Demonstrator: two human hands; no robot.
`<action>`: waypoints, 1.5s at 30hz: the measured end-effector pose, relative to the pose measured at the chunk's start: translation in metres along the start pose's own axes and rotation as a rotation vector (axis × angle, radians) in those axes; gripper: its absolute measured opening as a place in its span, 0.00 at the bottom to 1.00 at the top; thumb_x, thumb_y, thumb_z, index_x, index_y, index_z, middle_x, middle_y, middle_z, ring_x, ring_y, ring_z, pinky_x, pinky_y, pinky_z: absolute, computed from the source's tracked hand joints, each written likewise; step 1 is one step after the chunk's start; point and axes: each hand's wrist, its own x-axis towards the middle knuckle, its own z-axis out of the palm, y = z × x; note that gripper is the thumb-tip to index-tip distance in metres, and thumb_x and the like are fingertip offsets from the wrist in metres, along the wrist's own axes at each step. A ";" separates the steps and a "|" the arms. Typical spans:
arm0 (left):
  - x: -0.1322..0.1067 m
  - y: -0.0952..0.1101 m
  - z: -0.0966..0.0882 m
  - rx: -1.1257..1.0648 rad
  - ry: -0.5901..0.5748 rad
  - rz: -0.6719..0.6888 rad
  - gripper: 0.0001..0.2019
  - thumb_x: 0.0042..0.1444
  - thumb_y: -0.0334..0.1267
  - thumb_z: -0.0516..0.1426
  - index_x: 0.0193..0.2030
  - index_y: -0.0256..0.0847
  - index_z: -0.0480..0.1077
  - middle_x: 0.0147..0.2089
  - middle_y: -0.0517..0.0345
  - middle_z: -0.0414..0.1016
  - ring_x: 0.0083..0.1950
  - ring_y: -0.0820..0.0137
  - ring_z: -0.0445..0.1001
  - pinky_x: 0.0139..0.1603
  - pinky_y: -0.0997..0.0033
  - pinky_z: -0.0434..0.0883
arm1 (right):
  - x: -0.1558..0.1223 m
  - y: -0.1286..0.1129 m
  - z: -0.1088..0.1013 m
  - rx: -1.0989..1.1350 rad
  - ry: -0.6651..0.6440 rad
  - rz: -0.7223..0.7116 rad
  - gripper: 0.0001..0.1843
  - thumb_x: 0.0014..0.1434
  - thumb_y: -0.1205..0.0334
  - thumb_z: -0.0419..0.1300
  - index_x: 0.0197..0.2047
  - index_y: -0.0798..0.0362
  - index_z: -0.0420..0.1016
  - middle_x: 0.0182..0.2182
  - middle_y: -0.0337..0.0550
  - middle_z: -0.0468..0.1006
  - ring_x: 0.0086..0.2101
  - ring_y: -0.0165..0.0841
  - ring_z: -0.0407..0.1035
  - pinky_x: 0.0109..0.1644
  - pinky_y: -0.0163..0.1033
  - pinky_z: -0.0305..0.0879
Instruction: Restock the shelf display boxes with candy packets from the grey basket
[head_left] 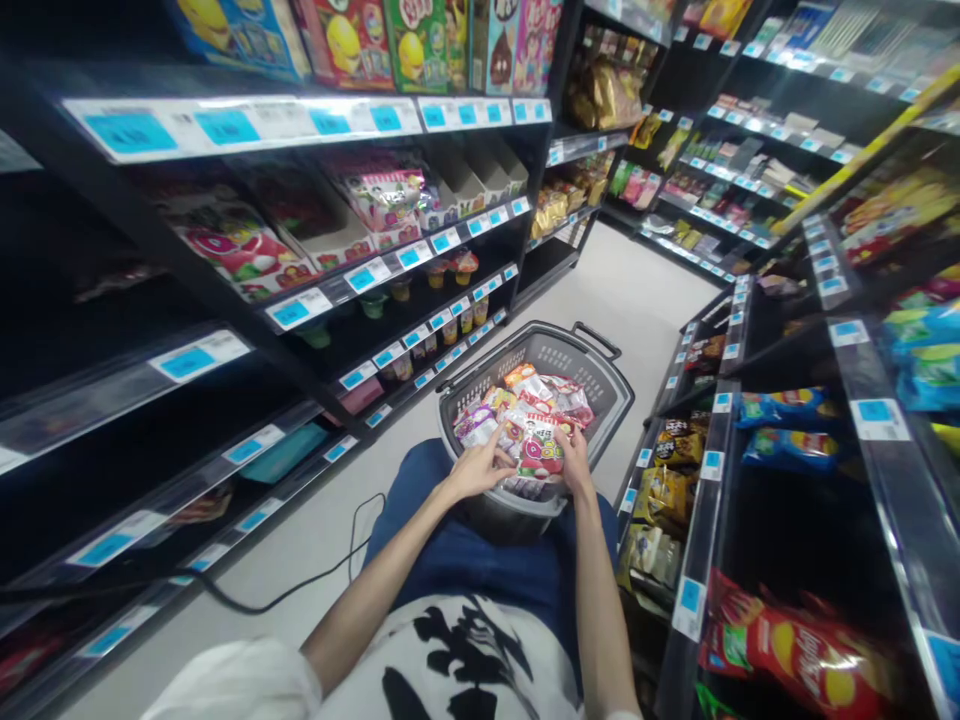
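A red-and-white candy bag point(541, 445) with a pink fruit picture is held above the near part of a grey shopping basket point(611, 425). My right hand point(574, 458) grips its right edge, thumb on the front. At the bag's left side my left hand point(480, 465) has its thumb and fingers closing on the edge; the fingertips are partly hard to make out. Beneath and beyond the bag, several colourful snack packets point(566, 398) fill the basket. The basket stands between my knees, its black handle point(598, 340) folded toward the far end.
Shelving on the left carries a candy display box point(330, 235), similar candy bags point(386, 197) and jelly cups point(463, 265). On the right, shelves hold blue snack bags point(791, 447) and a red chip bag point(814, 650). A black cable point(262, 605) crosses the floor at left; pale aisle floor point(637, 275) extends ahead.
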 end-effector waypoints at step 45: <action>0.015 -0.012 0.002 -0.738 0.319 -0.066 0.27 0.45 0.46 0.67 0.49 0.42 0.63 0.29 0.66 0.74 0.28 0.73 0.69 0.35 0.75 0.65 | 0.008 0.013 -0.005 -0.007 0.127 -0.003 0.19 0.64 0.50 0.72 0.40 0.60 0.79 0.37 0.44 0.82 0.36 0.30 0.77 0.43 0.38 0.77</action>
